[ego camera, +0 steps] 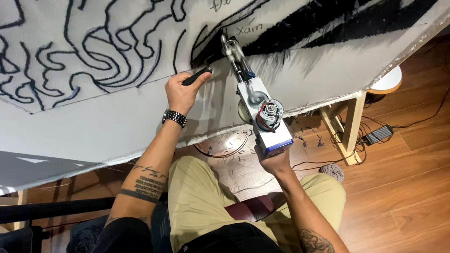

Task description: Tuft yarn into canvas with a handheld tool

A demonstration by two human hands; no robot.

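Observation:
A tufting gun (259,112) with a white and blue body and an exposed motor points its needle into a stretched white cloth (111,112) marked with black yarn lines. My right hand (276,160) grips the rear handle from below. My left hand (185,89), with a metal watch on the wrist, is closed around the gun's black front handle (197,75) next to the cloth. The needle tip touches a thick black tufted patch (210,46).
The cloth is stretched on a wooden frame with a leg (353,123) at the right. Cables and a power adapter (378,134) lie on the wooden floor. A grey yarn ball (331,171) sits by my knee. Yarn scraps litter the floor under the frame.

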